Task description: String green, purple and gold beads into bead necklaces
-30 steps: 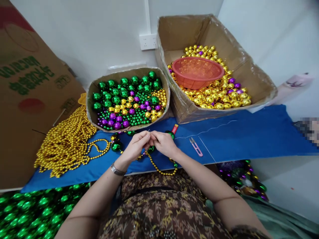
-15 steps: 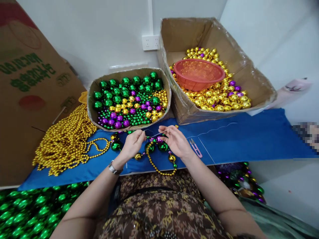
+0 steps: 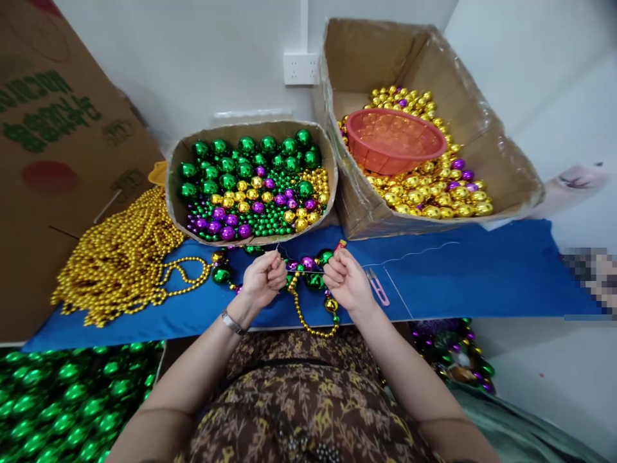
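Note:
My left hand (image 3: 265, 278) and my right hand (image 3: 346, 280) are both closed into fists, a short way apart above the table. A thin string (image 3: 306, 271) runs taut between them, and a loose end stands up above my left fist. Below and behind the hands lies a bead garland (image 3: 221, 274) of green, purple and gold balls, partly hidden by them. Its loop of small gold beads (image 3: 313, 332) hangs toward me. Just above my right fist shows a small red and yellow piece (image 3: 341, 245). To the right lie pink thread snips (image 3: 378, 288).
A cardboard box (image 3: 168, 193) of sorted green, gold and purple beads stands behind my hands. Right of it, a larger box (image 3: 357, 222) holds gold beads and a red basket (image 3: 396, 145). Gold bead strands (image 3: 120, 257) are heaped at left on the blue cloth (image 3: 463, 283).
My fingers have closed into fists, and the string between them is now pulled straight. The red and yellow piece by my right hand shows more clearly. The view has shifted slightly.

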`<state>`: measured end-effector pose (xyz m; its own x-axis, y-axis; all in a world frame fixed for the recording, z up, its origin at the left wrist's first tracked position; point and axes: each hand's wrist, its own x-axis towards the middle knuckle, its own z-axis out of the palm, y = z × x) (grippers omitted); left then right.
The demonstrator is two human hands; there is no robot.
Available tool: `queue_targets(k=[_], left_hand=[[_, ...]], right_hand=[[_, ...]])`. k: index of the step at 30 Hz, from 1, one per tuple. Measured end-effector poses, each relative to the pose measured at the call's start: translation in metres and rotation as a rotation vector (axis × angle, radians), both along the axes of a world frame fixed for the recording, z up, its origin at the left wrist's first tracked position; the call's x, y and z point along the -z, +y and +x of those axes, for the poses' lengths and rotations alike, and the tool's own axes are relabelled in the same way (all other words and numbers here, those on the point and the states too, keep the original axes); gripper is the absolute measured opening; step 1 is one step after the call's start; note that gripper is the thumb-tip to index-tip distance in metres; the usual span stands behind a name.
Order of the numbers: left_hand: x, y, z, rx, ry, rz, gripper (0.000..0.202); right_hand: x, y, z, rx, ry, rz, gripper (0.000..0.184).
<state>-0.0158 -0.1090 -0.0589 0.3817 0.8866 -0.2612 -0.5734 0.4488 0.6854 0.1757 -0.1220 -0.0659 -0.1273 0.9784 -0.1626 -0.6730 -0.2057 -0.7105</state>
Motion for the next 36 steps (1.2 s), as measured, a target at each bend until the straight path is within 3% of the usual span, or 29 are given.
queue_targets(k=[3,5,8,11,13,15,19,23,26,31,36], left_hand=[[0.011,-0.004,-0.005,-0.032,0.072,-0.014,0.038],[0.01,-0.005,-0.006,-0.081,0.148,0.06,0.036],[-0.005,-0.004,-0.003,-0.147,0.414,0.365,0.033],[-0.026,-0.002,0.003,-0.171,0.735,0.747,0.031],[-0.036,-0.001,0.009,-0.198,0.838,0.892,0.027],[-0.039,0.0,0.015,-0.25,0.829,0.891,0.026],[-0.028,0.002,0.027,-0.387,0.564,0.672,0.027],[-0.014,0.002,0.036,-0.271,0.38,0.623,0.034],[-0.005,0.004,0.041,-0.187,0.484,0.75,0.044],[0.007,0.011,0.046,-0.154,0.657,0.983,0.03],[0.005,0.012,0.036,-0.194,0.804,1.101,0.039]], right_hand=[[0.004,-0.003,-0.003,-0.038,-0.062,-0.001,0.039],[0.001,-0.002,-0.004,-0.068,-0.151,0.04,0.035],[-0.008,0.002,-0.004,-0.116,-0.423,0.184,0.027],[-0.015,0.007,-0.004,-0.21,-0.798,0.371,0.031],[-0.02,0.01,-0.006,-0.269,-0.968,0.485,0.025],[-0.03,0.013,-0.007,-0.284,-1.044,0.588,0.022],[-0.057,0.02,-0.006,-0.229,-1.147,0.727,0.025],[-0.078,0.028,-0.01,-0.161,-1.118,0.734,0.027],[-0.083,0.032,-0.017,-0.16,-0.973,0.701,0.03],[-0.091,0.043,-0.019,-0.191,-0.702,0.603,0.034],[-0.089,0.059,0.015,-0.097,-0.571,0.475,0.031]])
